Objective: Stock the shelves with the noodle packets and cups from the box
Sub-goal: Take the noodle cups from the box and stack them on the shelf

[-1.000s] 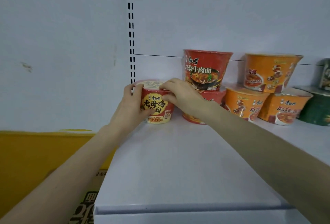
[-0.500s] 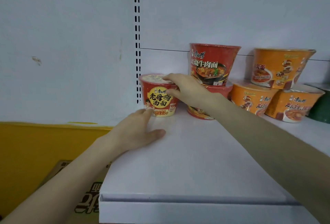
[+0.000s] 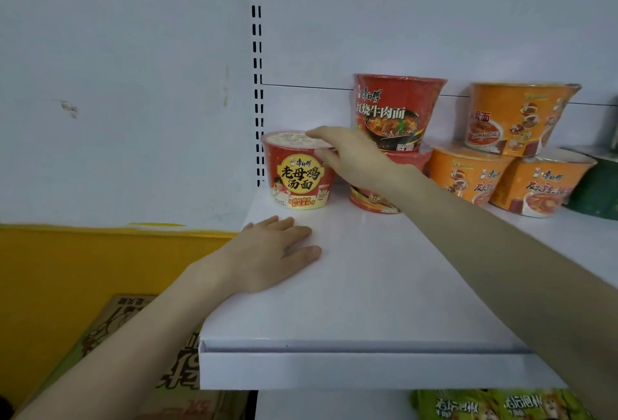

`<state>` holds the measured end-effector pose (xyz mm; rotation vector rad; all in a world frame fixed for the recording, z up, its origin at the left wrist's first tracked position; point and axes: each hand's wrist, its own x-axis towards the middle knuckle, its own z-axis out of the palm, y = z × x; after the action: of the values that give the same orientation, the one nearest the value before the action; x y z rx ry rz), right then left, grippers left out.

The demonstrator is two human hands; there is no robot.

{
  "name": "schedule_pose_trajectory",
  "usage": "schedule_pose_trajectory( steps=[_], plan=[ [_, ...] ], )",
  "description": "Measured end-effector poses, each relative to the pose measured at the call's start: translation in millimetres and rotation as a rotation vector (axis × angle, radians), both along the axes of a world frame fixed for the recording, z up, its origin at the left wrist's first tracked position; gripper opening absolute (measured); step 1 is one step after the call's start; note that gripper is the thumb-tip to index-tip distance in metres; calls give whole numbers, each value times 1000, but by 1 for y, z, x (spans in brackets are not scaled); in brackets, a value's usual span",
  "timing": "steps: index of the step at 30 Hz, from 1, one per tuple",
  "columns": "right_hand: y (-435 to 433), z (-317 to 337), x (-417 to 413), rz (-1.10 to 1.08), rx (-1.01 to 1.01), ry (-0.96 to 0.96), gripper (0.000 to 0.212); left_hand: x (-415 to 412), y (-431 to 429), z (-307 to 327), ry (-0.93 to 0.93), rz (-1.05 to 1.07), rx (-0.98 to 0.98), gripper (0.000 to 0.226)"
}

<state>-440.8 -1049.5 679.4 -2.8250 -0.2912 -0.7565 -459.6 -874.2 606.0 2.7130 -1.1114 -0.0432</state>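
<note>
Right hand fingers pinch the noodle cup at its rim.

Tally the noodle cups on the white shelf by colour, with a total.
Red: 3, the small cup, the top red bowl, the bottom red bowl.
Orange: 3, the top orange bowl, the left orange bowl, the right orange bowl.
Green: 1, the green bowl, cut by the frame edge.
Total: 7 in clear view.

The small red cup reads 康师傅 老母鸡汤面. At its 2 o'clock, the top red bowl says 康师傅 红烧牛肉面. At 3 o'clock, the lower orange bowl shows 康师傅, rest too blurry.
</note>
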Motion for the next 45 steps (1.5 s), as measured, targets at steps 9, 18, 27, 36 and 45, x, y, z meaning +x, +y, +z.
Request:
schedule_pose_trajectory(
  steps=[9,18,27,36,45],
  plan=[
    [-30,12,-54,-75,193,-249,25,1,0,1,-26,-33,53,57],
    [-97,33,-92,-324,268,-308,29,-7,-15,15,-71,-111,100,50],
    [-117,50,-75,-262,270,-344,35,-29,-75,40,-196,-135,13,49],
    [-117,68,-45,-210,120,-193,61,-5,-128,52,-409,126,-396,46],
    [-132,73,-35,-62,148,-230,31,6,-149,47,-390,188,-473,30]
  ],
)
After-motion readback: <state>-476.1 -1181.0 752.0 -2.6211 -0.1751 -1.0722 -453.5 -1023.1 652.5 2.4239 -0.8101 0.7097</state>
